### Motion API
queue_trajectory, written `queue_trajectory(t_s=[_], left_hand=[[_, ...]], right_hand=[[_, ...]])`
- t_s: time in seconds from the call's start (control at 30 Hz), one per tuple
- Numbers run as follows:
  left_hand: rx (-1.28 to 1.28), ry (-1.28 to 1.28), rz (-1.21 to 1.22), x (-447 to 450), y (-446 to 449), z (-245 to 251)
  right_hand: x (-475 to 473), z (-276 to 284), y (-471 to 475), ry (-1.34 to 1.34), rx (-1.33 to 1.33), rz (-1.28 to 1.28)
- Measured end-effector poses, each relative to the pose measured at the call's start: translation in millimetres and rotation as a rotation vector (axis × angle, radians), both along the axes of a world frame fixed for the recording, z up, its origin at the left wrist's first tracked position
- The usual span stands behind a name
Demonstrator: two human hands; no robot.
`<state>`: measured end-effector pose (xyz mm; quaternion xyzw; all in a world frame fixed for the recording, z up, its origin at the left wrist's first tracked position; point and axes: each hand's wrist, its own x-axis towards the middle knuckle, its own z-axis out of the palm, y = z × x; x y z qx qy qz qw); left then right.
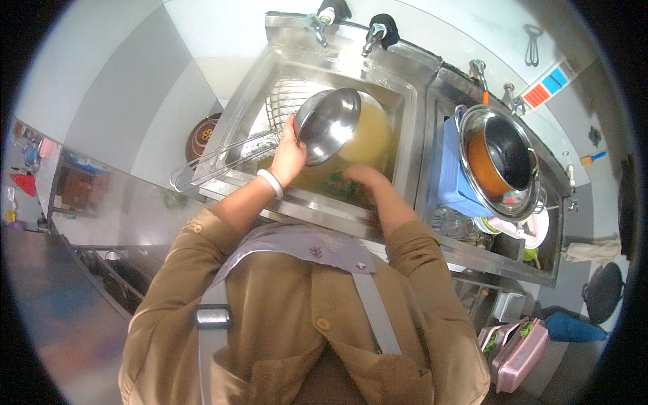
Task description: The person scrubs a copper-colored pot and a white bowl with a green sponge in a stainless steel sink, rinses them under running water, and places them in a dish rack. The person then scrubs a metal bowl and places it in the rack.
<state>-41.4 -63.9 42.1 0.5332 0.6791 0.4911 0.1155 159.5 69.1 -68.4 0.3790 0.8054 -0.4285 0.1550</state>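
My left hand (291,157) grips the rim of a shiny metal bowl (329,126), which is tilted on its side over a stainless steel sink (412,126). Beside the bowl, partly behind it, is a round yellowish shape (369,129); whether it is a vessel or liquid is unclear. My right hand (364,174) is blurred, low in the sink near dark green bits (344,185); its fingers are indistinct. A wire rack or strainer (283,101) lies at the sink's left, and its long wire handle (202,169) reaches over the front left edge.
Two taps (373,39) (318,28) stand behind the sink. To the right, an orange-brown pot (481,162) sits tilted in a metal basin (468,177) beside blue plastic containers (455,167). Pink boxes (521,357) with greens stand lower right. A brown round lid (196,144) is left of the sink.
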Motion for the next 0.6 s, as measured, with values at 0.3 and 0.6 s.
queue_trajectory(t_s=[0.3,0.6], left_hand=[[-0.239,0.065,-0.165,22,4,10],[-0.21,-0.193,-0.269,25,10,30]], right_hand=[[-42,110,-5,1.206,-0.606,-1.146],[-81,110,-43,1.528,-1.316,-1.004]])
